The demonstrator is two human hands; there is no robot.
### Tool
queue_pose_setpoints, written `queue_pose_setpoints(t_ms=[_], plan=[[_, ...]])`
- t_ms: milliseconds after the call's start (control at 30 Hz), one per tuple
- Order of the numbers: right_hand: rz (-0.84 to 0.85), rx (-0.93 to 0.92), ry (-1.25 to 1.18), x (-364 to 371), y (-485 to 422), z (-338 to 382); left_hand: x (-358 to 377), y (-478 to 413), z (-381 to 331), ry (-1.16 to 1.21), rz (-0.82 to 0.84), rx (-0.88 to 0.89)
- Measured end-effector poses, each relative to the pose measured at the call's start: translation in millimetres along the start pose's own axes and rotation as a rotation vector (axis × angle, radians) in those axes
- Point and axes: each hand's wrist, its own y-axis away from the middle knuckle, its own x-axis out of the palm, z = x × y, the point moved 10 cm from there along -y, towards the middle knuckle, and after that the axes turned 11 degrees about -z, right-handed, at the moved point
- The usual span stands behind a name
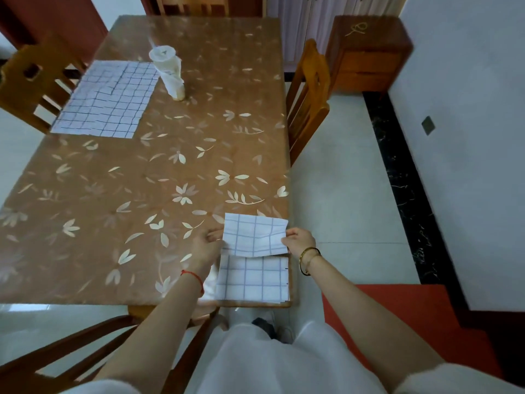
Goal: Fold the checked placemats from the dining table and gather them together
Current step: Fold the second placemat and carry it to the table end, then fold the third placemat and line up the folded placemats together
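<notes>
A folded white placemat with blue checks (254,236) hangs just above the near right corner of the dining table (136,177). My left hand (208,245) pinches its left edge and my right hand (299,240) pinches its right edge. Directly beneath it lies a stack of folded checked placemats (252,280), flush with the table corner. One more checked placemat (109,99) lies spread flat at the far left of the table.
A white wrapped bottle-like object (169,71) stands beside the flat placemat. Wooden chairs stand at the left (31,78), right (308,95), far end and near edge (85,345). A wooden cabinet (368,52) sits by the wall.
</notes>
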Motion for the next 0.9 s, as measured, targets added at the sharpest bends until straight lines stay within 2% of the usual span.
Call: queue_pose_setpoints(t_ms=[100, 267, 467, 700, 900], plan=[[0.000, 0.018, 0.011, 10.9, -5.8, -1.1, 6.1, -17.6, 4.2, -0.028, 0.032, 0.047], [-0.029, 0.061, 0.043, 15.6, -11.5, -12.9, 10.2, -38.4, 23.4, -0.056, 0.022, 0.023], [-0.067, 0.080, 0.082, 13.7, -15.4, -25.3, 18.2, -44.5, 47.8, 0.001, 0.083, -0.096], [-0.127, 0.049, 0.148, 10.1, -12.0, -33.0, 23.7, -47.6, 49.8, -0.097, 0.132, -0.021], [-0.217, 0.118, -0.036, -4.2, -6.2, -40.0, 18.3, -46.8, 49.1, -0.031, 0.054, -0.035]])
